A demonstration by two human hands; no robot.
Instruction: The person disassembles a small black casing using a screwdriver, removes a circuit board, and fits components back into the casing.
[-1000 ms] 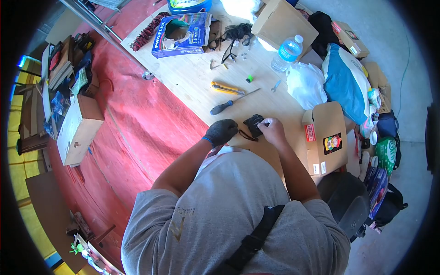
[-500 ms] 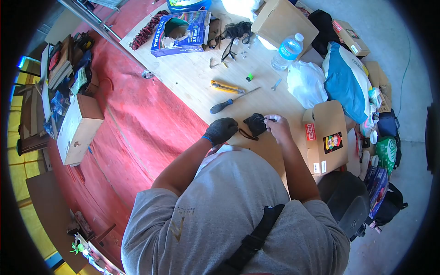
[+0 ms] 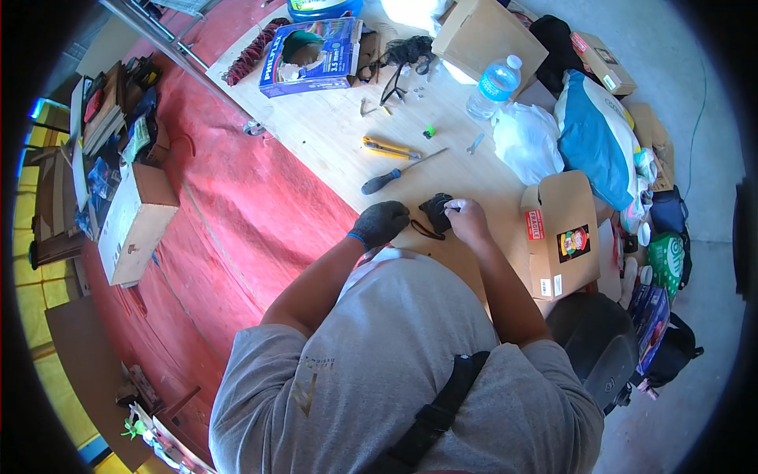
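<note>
My left hand (image 3: 380,223), in a dark grey glove with a blue cuff edge, is closed near the table's front edge; what it holds, if anything, is hidden. My bare right hand (image 3: 469,220) pinches the right side of a small black bundle (image 3: 435,212), perhaps a glove, lying on the table. A thin dark loop (image 3: 426,231) lies between the two hands. Beyond them are a screwdriver (image 3: 382,182) with a dark blue handle, a yellow cutter (image 3: 389,148), a small green piece (image 3: 429,132) and a small wrench (image 3: 475,144).
At the back stand a torn blue Philflex box (image 3: 308,62) and an open carton (image 3: 488,43). A water bottle (image 3: 497,88), a white plastic bag (image 3: 527,142) and a cardboard box (image 3: 559,237) line the right side. Red sheeting (image 3: 237,197) covers the floor at left.
My right hand pulled back slightly to the right from the black bundle, then came in over its right side again. My left hand has stayed in place.
</note>
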